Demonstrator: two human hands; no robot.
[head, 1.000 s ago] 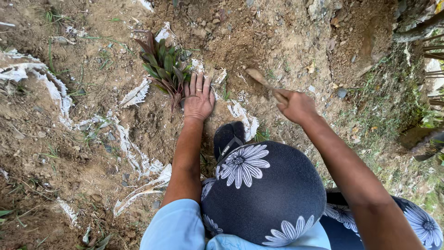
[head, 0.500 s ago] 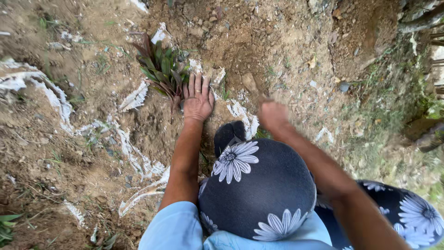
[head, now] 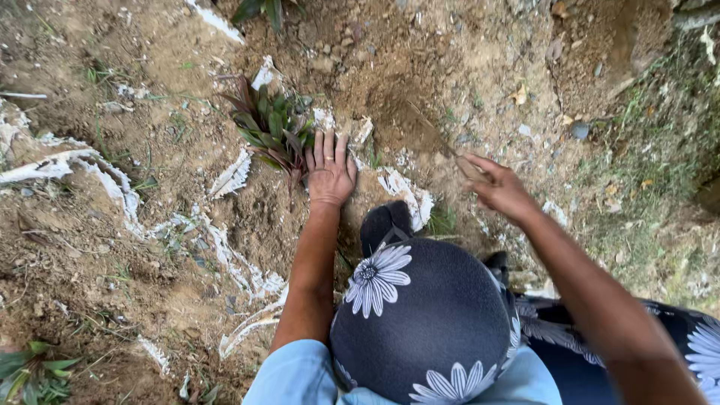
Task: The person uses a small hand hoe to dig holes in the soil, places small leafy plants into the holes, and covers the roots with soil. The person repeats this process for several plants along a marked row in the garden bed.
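My left hand [head: 330,171] lies flat on the bare soil, fingers spread, its fingertips touching the base of a small plant [head: 274,127] with green and purple leaves. My right hand [head: 496,187] is blurred and closed around a thin brown stick [head: 435,135]. The stick slants up and to the left, with its tip in a patch of loose darker earth [head: 390,97]. My knee, in dark fabric with white flowers [head: 420,315], is bent under both arms, and a black shoe [head: 384,225] shows just beyond it.
Torn white strips of sheeting [head: 112,187] lie half buried across the dirt at the left and around the plant. Small stones [head: 579,130] and sparse grass [head: 652,172] sit at the right. More leaves show at the bottom left corner [head: 30,371].
My right hand has swung down and to the right with the stick, whose tip now reaches the loose earth. The left hand has stayed flat beside the plant.
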